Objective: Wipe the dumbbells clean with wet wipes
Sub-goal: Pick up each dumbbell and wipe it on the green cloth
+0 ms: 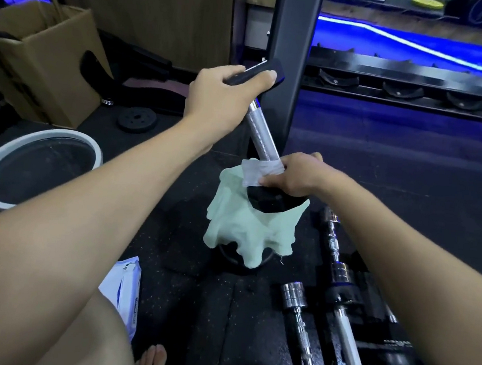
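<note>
Lying near left on the floor: wipes pack (pixel 126 286). Pinching a wet wipe (pixel 260 171) around the tilted dumbbell (pixel 261 131) handle above a green cloth (pixel 247 227): right hand (pixel 295 174). Farther, gripping the dumbbell's upper black end: left hand (pixel 222 97).

One dumbbell (pixel 261 131), one wipe (pixel 260 172) — one cloth (pixel 247 227).

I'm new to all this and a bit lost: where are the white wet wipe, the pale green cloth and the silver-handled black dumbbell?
white wet wipe (pixel 260 171), head view, on its flat middle.
pale green cloth (pixel 247 227), head view, on its draped folds.
silver-handled black dumbbell (pixel 261 131), head view, on the knurled handle.
</note>
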